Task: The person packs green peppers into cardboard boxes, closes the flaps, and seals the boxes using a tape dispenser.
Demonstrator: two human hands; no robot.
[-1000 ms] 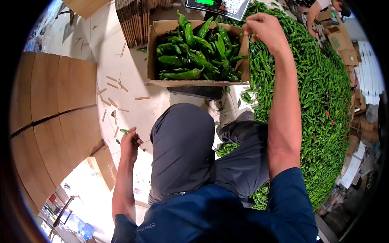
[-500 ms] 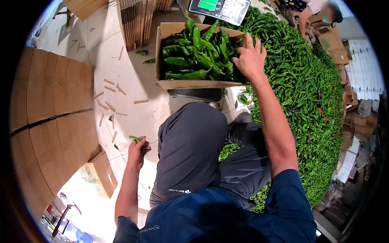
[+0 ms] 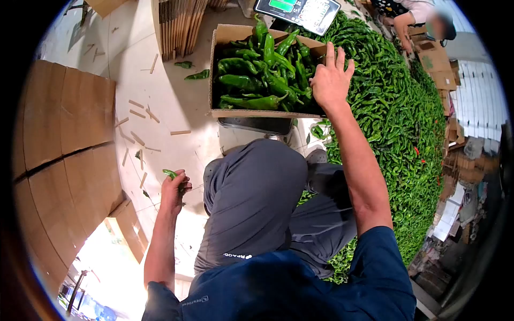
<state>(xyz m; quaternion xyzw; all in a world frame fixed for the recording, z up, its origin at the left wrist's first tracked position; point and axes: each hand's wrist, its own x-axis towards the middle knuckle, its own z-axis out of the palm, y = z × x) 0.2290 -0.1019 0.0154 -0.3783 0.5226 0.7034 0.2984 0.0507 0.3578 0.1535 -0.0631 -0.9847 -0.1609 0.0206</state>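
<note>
My left hand point(image 3: 174, 191) is low beside my knee, its fingers closed around a green pepper point(image 3: 169, 174) whose end pokes out past the thumb. My right hand point(image 3: 330, 85) lies at the right wall of an open cardboard box point(image 3: 257, 113), fingers stretched and spread over the rim, thumb on the inner side. Long green peppers point(image 3: 241, 82) fill the box, some standing above its edge. Under the box is the dark platform of a scale point(image 3: 257, 124), with its display panel point(image 3: 308, 12) behind.
A large heap of green peppers point(image 3: 396, 123) spreads along my right. Stacked cartons point(image 3: 69, 117) stand at left, and flattened cardboard point(image 3: 179, 27) behind the box. Cardboard strips point(image 3: 137, 138) and loose peppers point(image 3: 198, 75) lie on the floor. Another person point(image 3: 420, 13) sits at the far right.
The view has shifted slightly. My left hand, with the pepper, sits a little farther left in view. A shoe now shows beside my left knee. My right hand stays at the box's right wall.
</note>
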